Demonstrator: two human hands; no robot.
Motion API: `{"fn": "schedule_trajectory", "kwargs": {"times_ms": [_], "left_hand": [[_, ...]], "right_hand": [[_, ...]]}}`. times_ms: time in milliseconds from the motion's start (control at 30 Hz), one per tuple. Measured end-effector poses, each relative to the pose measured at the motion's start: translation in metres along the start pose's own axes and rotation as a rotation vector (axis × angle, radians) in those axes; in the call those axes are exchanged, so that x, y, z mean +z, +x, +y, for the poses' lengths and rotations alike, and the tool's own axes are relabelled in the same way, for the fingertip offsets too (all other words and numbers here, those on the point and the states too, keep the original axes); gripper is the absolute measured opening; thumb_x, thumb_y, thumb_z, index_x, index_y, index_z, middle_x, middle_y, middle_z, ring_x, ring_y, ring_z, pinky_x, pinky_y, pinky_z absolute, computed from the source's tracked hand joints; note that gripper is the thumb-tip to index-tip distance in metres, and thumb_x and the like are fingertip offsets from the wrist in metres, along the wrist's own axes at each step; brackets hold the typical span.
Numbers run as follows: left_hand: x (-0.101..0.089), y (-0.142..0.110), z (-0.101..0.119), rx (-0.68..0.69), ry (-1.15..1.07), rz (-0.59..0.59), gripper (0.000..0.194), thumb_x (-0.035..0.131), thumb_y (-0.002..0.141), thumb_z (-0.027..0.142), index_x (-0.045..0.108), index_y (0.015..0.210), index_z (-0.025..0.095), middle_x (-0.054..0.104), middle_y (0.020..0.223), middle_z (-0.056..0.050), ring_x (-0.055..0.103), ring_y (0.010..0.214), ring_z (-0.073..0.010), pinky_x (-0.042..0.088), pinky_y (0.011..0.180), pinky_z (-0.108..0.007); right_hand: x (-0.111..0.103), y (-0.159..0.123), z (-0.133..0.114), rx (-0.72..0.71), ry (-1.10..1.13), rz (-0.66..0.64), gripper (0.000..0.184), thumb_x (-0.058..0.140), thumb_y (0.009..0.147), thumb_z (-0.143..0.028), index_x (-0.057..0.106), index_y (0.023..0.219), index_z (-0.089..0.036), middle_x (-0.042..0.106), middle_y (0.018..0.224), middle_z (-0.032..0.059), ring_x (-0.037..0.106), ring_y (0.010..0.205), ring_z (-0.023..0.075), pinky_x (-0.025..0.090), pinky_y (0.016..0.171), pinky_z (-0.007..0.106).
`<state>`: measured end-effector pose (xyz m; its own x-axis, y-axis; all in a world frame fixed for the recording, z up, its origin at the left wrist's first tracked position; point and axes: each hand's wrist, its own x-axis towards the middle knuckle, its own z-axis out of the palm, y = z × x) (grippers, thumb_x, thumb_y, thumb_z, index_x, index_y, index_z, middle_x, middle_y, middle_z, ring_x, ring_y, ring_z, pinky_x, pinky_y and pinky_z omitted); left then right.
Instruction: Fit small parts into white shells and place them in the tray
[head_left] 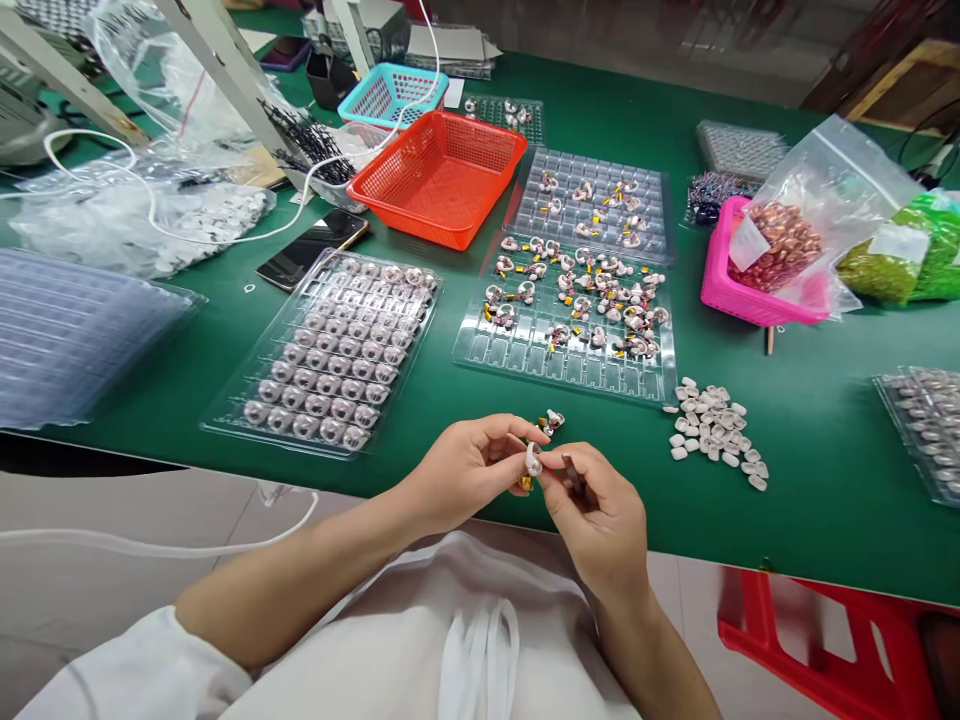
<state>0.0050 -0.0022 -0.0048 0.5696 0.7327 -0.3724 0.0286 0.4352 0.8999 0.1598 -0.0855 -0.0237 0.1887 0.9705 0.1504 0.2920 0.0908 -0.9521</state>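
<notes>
Near the front edge of the table, my left hand (474,462) and my right hand (600,508) meet at a small white curved electronic part (533,459). A yellow tab (526,483) shows beneath it. Both hands are closed, thumbs and forefingers pinching the part from either side. Tucked in my right fingers is a dark thin object (574,474), too small to name. Just beyond my fingertips lies a similar white part with yellow and dark bits (552,422). To the right is a loose pile of small white shells (709,425).
Clear trays (517,372) of wired parts lie ahead; a tray of round pinkish parts (322,375) sits left. Behind stand a red basket (450,215) and a blue basket (375,92). A phone (311,250), pink basket (720,285) and red stool (817,620) are around.
</notes>
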Motion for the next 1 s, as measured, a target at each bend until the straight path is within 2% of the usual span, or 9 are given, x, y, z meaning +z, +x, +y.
{"fn": "schedule_trajectory", "kwargs": {"times_ms": [133, 367, 500, 767, 867, 1000], "left_hand": [[0.0, 0.002, 0.004, -0.092, -0.037, -0.035, 0.025, 0.081, 0.074, 0.025, 0.07, 0.093, 0.014, 0.07, 0.065, 0.002, 0.064, 0.057, -0.01, 0.058, 0.059, -0.022], [-0.001, 0.005, 0.0, -0.106, -0.082, -0.019, 0.03, 0.083, 0.073, 0.029, 0.076, 0.098, 0.013, 0.074, 0.07, -0.001, 0.067, 0.06, -0.012, 0.06, 0.062, -0.025], [-0.003, 0.006, 0.0, -0.135, -0.085, -0.024, 0.033, 0.085, 0.07, 0.031, 0.076, 0.096, 0.012, 0.071, 0.062, 0.0, 0.066, 0.053, -0.0117, 0.059, 0.057, -0.024], [-0.011, 0.01, 0.004, -0.228, -0.033, -0.161, 0.029, 0.083, 0.069, 0.025, 0.077, 0.094, 0.012, 0.068, 0.053, 0.002, 0.064, 0.047, -0.0106, 0.056, 0.049, -0.019], [-0.011, 0.011, 0.004, -0.229, -0.015, -0.174, 0.025, 0.081, 0.069, 0.022, 0.072, 0.092, 0.013, 0.067, 0.052, 0.004, 0.063, 0.046, -0.0103, 0.056, 0.049, -0.02], [-0.01, 0.01, 0.003, -0.216, -0.06, -0.132, 0.033, 0.086, 0.066, 0.025, 0.061, 0.085, 0.015, 0.067, 0.053, 0.005, 0.063, 0.045, -0.0104, 0.054, 0.048, -0.02]], "right_hand": [[-0.007, 0.004, -0.004, -0.06, -0.105, -0.077, 0.014, 0.062, 0.092, -0.016, 0.07, 0.1, -0.025, 0.071, 0.088, 0.0016, 0.058, 0.062, 0.0118, 0.045, 0.051, 0.024], [-0.004, 0.006, -0.006, 0.02, -0.013, -0.032, 0.009, 0.061, 0.093, -0.019, 0.069, 0.095, -0.023, 0.069, 0.084, 0.002, 0.056, 0.06, 0.0112, 0.044, 0.051, 0.023], [-0.003, 0.008, -0.003, -0.005, -0.047, -0.062, 0.011, 0.061, 0.092, -0.016, 0.069, 0.094, -0.023, 0.069, 0.083, 0.0012, 0.055, 0.06, 0.0108, 0.043, 0.051, 0.023], [-0.015, 0.018, -0.002, -0.117, -0.207, -0.253, 0.013, 0.062, 0.087, -0.012, 0.066, 0.093, -0.023, 0.062, 0.074, -0.0027, 0.049, 0.057, 0.0103, 0.038, 0.05, 0.023], [-0.018, 0.021, -0.002, -0.126, -0.221, -0.299, 0.016, 0.06, 0.084, -0.009, 0.065, 0.091, -0.023, 0.059, 0.074, -0.0026, 0.049, 0.058, 0.0105, 0.038, 0.051, 0.023], [-0.017, 0.021, -0.002, -0.114, -0.208, -0.291, 0.016, 0.058, 0.082, -0.007, 0.063, 0.085, -0.022, 0.058, 0.074, -0.0023, 0.048, 0.059, 0.0105, 0.037, 0.052, 0.023]]}}
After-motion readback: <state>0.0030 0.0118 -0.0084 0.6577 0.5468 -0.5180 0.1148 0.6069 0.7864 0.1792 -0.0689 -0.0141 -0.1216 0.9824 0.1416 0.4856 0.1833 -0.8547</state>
